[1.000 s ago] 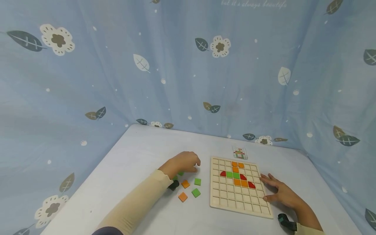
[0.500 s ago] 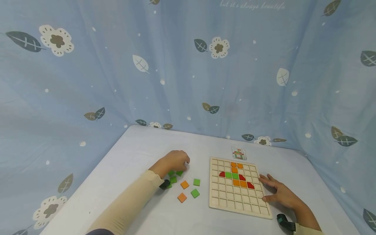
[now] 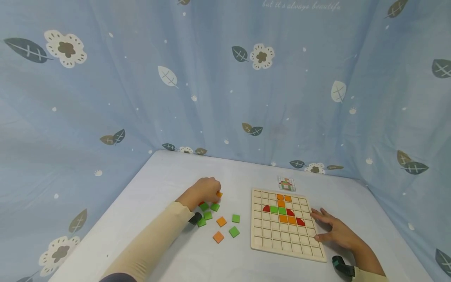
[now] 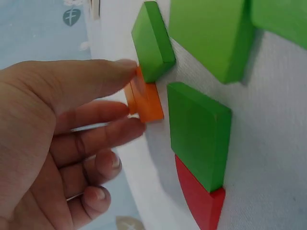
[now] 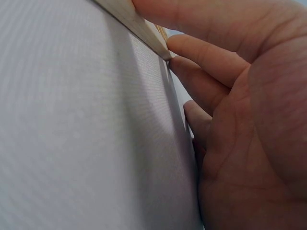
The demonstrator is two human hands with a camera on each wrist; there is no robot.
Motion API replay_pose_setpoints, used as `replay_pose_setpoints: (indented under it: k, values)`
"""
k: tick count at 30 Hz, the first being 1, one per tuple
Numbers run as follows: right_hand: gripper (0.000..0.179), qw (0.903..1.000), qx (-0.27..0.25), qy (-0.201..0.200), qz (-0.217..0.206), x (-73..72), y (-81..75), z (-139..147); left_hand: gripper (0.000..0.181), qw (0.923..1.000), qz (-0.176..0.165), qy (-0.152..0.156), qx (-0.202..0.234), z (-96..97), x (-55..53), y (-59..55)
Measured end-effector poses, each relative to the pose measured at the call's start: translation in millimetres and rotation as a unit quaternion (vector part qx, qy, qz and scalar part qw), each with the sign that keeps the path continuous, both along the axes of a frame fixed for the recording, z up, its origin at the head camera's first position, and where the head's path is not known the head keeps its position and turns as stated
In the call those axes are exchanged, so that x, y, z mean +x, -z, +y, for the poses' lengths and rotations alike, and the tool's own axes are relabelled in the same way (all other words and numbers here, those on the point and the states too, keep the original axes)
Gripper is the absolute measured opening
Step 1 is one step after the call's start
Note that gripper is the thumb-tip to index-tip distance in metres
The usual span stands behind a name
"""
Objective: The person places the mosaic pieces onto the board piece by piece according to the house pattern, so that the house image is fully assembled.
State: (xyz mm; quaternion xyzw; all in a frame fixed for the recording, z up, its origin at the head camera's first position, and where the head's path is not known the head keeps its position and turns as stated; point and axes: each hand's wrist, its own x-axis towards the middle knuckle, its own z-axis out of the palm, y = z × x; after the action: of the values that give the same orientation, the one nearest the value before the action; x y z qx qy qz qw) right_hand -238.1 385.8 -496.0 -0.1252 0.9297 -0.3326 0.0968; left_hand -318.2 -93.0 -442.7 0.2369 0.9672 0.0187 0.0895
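Observation:
In the left wrist view, my left hand (image 3: 204,191) has its thumb and two fingers around an orange tile (image 4: 130,98), pinching it at its edges. A second orange piece (image 4: 151,103) lies directly beside it. Close by are green square tiles (image 4: 196,134) and a red piece (image 4: 204,194), partly hidden under a green one. My right hand (image 3: 338,233) rests at the right edge of the wooden grid board (image 3: 269,237), thumb and fingertips touching its rim. On the board, orange, green and red pieces (image 3: 300,222) fill some cells.
Loose orange tiles (image 3: 218,237) and green tiles (image 3: 234,232) lie between the left hand and the board. A small pattern card (image 3: 286,183) lies behind the board. A blue printed curtain (image 3: 211,98) hangs around the white table (image 3: 176,166).
My left hand has moved left, away from the board, uncovering several green tiles, and now pinches an orange tile. The right hand stays at the board's edge.

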Motion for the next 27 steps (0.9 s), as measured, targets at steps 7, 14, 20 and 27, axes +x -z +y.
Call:
replay_pose_setpoints:
  k: [7,14,20,27]
  values:
    - [0.086,1.0000,0.001,0.003,-0.005,1.1,-0.7,-0.9,0.025,0.9991,-0.015,0.029,0.028,6.1,-3.4,5.3]
    - [0.085,1.0000,0.003,0.001,-0.005,-0.2,2.2,-0.7,0.030,0.9967,-0.020,0.061,0.050,12.8,-5.7,10.1]
    - [0.086,1.0000,0.003,0.005,-0.003,-0.7,3.8,0.3,0.027,0.9956,0.008,0.084,0.040,18.0,-8.8,11.7]
    - [0.089,0.9999,0.002,0.013,-0.010,-2.4,2.5,1.8,0.029,0.9957,0.008,0.083,0.041,24.1,-14.8,16.2]
